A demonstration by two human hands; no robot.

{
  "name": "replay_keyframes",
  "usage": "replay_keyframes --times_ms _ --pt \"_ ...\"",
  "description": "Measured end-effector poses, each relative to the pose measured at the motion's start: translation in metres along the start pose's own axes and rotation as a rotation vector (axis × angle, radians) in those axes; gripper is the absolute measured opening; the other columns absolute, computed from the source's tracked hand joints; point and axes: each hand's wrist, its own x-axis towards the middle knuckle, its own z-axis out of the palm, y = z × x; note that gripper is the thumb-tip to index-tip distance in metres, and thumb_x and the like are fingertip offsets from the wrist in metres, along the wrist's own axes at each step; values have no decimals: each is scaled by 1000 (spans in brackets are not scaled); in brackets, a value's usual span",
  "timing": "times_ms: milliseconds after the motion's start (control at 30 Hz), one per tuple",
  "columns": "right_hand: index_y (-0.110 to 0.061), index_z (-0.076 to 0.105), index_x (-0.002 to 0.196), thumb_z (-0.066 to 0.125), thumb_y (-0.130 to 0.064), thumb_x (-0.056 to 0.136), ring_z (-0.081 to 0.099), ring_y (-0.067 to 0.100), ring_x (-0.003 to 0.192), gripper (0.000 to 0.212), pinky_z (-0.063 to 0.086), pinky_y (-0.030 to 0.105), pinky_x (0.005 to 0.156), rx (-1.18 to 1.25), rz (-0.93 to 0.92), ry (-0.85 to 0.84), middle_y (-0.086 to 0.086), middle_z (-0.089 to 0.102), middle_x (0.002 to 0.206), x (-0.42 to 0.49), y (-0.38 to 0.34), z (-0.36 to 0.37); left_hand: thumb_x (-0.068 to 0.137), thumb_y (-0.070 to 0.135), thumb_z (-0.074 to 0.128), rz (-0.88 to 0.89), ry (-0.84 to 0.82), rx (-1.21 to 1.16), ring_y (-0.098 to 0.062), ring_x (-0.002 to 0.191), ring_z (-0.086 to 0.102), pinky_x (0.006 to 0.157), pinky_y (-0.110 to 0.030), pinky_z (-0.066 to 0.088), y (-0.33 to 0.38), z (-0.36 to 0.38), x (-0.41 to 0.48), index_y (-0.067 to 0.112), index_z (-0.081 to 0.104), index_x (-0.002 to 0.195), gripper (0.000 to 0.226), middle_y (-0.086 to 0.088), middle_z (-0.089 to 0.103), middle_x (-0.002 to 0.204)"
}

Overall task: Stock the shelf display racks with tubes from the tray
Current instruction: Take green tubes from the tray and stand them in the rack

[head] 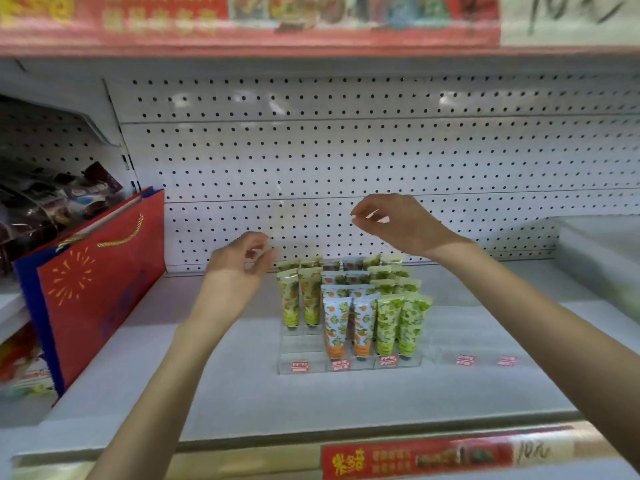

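Observation:
A clear acrylic display rack point(349, 367) stands on the white shelf point(242, 386). It holds rows of tubes: yellow-green pineapple tubes point(300, 299) on the left, orange-print tubes point(348, 327) in the middle and green tubes point(401, 323) on the right. The rack's front left slots hold no tubes. My left hand point(239, 265) hovers left of the rack's back rows, fingers loosely curled, holding nothing. Raised above the rack's back is my right hand point(391, 223), with finger and thumb close together and nothing visible between them. No tray is in view.
A red and blue gift bag point(100, 292) leans at the shelf's left end. Dark snack packets point(52, 202) lie beyond it. A second clear rack with red price tags point(485, 360) stands right of the first. A white pegboard point(346, 161) backs the shelf.

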Motion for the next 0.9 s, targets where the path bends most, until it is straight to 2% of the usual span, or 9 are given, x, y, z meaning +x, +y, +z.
replay_keyframes --times_ms 100,167,233,300,467,533,633,900 --pt "-24 47 133 45 -39 96 46 14 123 40 40 30 96 -188 7 52 -6 49 137 -17 14 -17 93 32 51 40 25 213 -24 118 50 97 -36 40 23 6 -1 17 52 130 39 -5 56 130" --pt "-28 34 142 38 -44 98 35 14 133 47 34 32 101 -317 11 47 -7 35 148 -30 25 -28 96 29 46 95 33 334 -25 127 42 104 -38 33 40 13 -6 16 48 135 41 -6 49 138" --pt "-29 26 146 34 -47 98 27 13 138 52 28 33 106 -395 18 30 -9 26 152 -43 39 -38 97 30 40 167 24 430 -29 128 43 105 -42 31 54 24 -13 11 49 134 43 -9 48 140" --pt "-29 20 147 32 -49 97 22 14 140 55 20 34 111 -445 38 18 -10 19 155 -56 54 -45 93 38 30 226 21 509 -34 123 49 103 -49 35 64 37 -21 7 53 130 53 -14 51 136" --pt "-28 9 150 24 -57 94 4 12 145 64 3 40 116 -573 83 -15 -10 6 157 -93 91 -56 89 47 24 180 -41 616 -29 133 37 109 -51 23 93 71 -44 12 45 137 63 -10 41 145" --pt "-28 8 150 23 -59 94 2 14 145 66 1 43 116 -609 87 -27 -9 5 158 -108 101 -61 86 56 17 183 -45 648 -31 132 39 107 -54 25 105 82 -55 12 46 136 73 -10 43 144" --pt "-26 8 150 22 -60 94 2 16 146 67 3 47 117 -656 98 -41 -7 5 158 -129 115 -70 80 62 4 168 -73 659 -26 137 30 110 -51 18 122 99 -71 17 39 141 84 -5 36 148" --pt "-25 11 149 25 -59 93 8 17 144 67 10 47 114 -670 185 31 -4 7 158 -176 139 -99 78 63 -1 261 -133 655 -26 139 24 112 -51 13 163 136 -86 19 33 143 86 -4 31 151"
